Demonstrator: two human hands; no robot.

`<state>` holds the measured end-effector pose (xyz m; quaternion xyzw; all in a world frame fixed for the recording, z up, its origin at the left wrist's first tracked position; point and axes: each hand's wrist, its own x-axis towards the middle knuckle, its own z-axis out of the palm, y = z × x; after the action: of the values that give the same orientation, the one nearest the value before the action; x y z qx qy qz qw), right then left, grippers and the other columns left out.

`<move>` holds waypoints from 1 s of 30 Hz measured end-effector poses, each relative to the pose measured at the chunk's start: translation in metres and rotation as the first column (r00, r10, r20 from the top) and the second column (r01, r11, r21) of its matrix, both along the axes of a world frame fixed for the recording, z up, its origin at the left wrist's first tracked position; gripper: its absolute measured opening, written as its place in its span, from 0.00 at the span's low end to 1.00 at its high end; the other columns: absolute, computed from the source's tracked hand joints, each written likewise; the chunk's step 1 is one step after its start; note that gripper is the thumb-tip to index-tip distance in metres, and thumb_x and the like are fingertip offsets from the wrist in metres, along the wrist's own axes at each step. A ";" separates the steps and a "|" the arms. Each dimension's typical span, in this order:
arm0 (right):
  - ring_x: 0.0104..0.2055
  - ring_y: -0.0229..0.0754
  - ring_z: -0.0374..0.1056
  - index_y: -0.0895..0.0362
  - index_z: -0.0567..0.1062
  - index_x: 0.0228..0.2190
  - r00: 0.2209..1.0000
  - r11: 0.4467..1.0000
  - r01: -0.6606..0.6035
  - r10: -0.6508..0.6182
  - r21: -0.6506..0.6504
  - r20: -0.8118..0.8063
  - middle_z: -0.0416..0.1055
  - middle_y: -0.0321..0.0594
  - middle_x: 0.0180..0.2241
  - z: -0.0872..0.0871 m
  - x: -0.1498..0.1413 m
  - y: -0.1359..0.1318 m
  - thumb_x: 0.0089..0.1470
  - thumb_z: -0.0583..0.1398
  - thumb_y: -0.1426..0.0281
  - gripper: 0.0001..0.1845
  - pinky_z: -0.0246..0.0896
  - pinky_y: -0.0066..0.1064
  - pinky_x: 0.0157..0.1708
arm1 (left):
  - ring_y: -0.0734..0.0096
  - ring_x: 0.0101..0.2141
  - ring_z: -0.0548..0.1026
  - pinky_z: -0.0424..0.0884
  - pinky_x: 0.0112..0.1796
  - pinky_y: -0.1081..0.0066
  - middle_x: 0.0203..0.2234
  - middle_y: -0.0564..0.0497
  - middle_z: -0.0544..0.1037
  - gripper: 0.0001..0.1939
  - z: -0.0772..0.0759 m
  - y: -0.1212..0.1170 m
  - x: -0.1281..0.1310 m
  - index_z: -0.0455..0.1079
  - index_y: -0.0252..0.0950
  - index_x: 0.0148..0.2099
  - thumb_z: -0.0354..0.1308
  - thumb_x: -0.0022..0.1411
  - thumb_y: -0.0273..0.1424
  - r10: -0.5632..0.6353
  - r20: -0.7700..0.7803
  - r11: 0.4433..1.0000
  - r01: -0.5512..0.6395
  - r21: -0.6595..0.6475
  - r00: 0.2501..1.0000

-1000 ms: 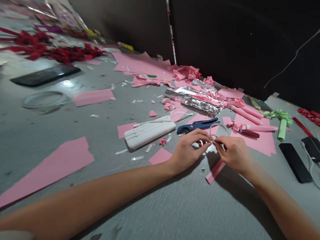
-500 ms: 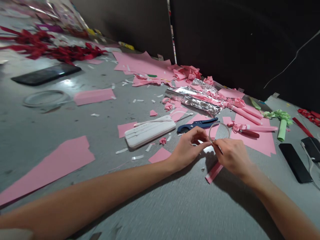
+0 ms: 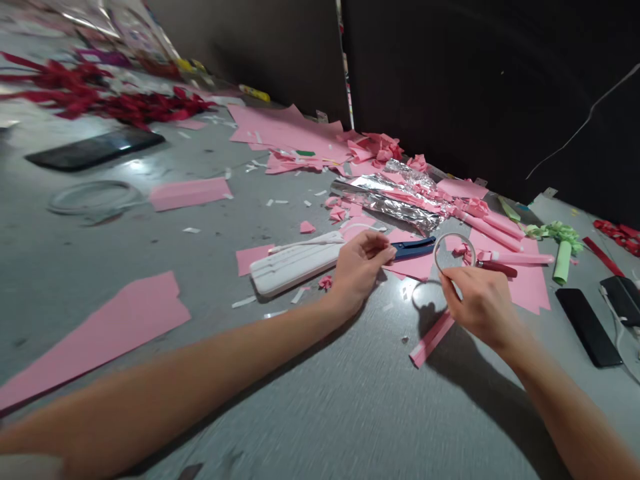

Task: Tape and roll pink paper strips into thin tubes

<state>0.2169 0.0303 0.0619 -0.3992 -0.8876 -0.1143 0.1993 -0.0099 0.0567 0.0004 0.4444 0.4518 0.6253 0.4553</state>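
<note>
My right hand point(image 3: 477, 300) pinches the lower edge of a narrow roll of tape point(image 3: 455, 235), holding it upright above the table. To its left, my left hand point(image 3: 356, 273) is raised with thumb and forefinger pressed together. Whatever lies between those fingertips is too small to make out. Behind the left hand are dark blue cutters point(image 3: 414, 249), their handle end hidden by the fingers. A white power bank point(image 3: 295, 268) lies just left of that hand. Below the right hand, a folded pink paper strip point(image 3: 431, 340) rests on the grey table, partly in shadow.
Pink paper sheets point(image 3: 287, 130), silver foil point(image 3: 395, 200) and pink rolled tubes point(image 3: 493, 230) lie along the black wall. A red-handled tool point(image 3: 497, 269) and a black phone point(image 3: 589, 327) are at right. Red ribbon point(image 3: 135, 107) and a dark tablet-like slab point(image 3: 95, 148) are far left.
My hands, earlier together at the tape roll, have moved apart. The left went left in front of the cutters; the right shifted slightly right with the roll.
</note>
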 end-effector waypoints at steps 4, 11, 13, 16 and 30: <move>0.34 0.46 0.74 0.56 0.80 0.35 0.991 0.965 0.126 -0.112 -0.231 0.073 0.81 0.44 0.33 -0.014 0.011 0.022 0.72 0.57 0.72 0.14 0.52 0.34 0.31 | 0.66 0.40 0.80 0.78 0.39 0.68 0.39 0.48 0.81 0.15 0.005 -0.010 0.005 0.76 0.36 0.46 0.72 0.58 0.34 -0.160 -0.069 0.987 0.162 0.024 0.985; 0.37 0.47 0.76 0.56 0.81 0.40 0.982 0.915 0.191 -0.179 -0.355 0.066 0.84 0.45 0.41 -0.022 0.022 0.039 0.64 0.60 0.79 0.10 0.59 0.34 0.34 | 0.62 0.42 0.82 0.79 0.38 0.67 0.42 0.44 0.83 0.13 0.013 -0.028 0.007 0.77 0.36 0.48 0.66 0.65 0.37 -0.333 -0.152 0.943 0.329 -0.053 0.931; 0.39 0.46 0.76 0.54 0.81 0.42 0.986 0.901 0.137 -0.165 -0.412 -0.031 0.84 0.43 0.46 -0.012 0.024 0.038 0.62 0.60 0.80 0.12 0.63 0.35 0.39 | 0.62 0.42 0.83 0.80 0.38 0.66 0.43 0.44 0.84 0.13 0.015 -0.029 0.006 0.77 0.35 0.49 0.65 0.66 0.37 -0.371 -0.150 0.928 0.367 -0.058 0.916; 0.39 0.45 0.75 0.55 0.81 0.39 0.971 0.874 0.047 -0.154 -0.485 -0.184 0.84 0.42 0.44 0.002 0.022 0.035 0.60 0.60 0.82 0.13 0.64 0.36 0.42 | 0.62 0.43 0.83 0.80 0.39 0.65 0.44 0.44 0.84 0.12 0.017 -0.031 0.005 0.78 0.35 0.48 0.64 0.67 0.37 -0.377 -0.195 0.926 0.376 -0.043 0.906; 0.27 0.37 0.66 0.55 0.81 0.32 0.897 0.781 -0.182 -0.117 -0.598 -0.426 0.79 0.34 0.29 0.008 -0.005 0.013 0.63 0.66 0.73 0.06 0.60 0.32 0.32 | 0.61 0.44 0.82 0.79 0.45 0.61 0.45 0.44 0.84 0.11 0.012 -0.032 0.002 0.78 0.37 0.51 0.65 0.68 0.35 -0.456 -0.184 0.886 0.465 0.004 0.871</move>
<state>0.2124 0.0434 0.0702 -0.4416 -0.8130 0.2824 0.2533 -0.0080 0.0247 0.0122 0.6041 0.3567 0.4673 0.5380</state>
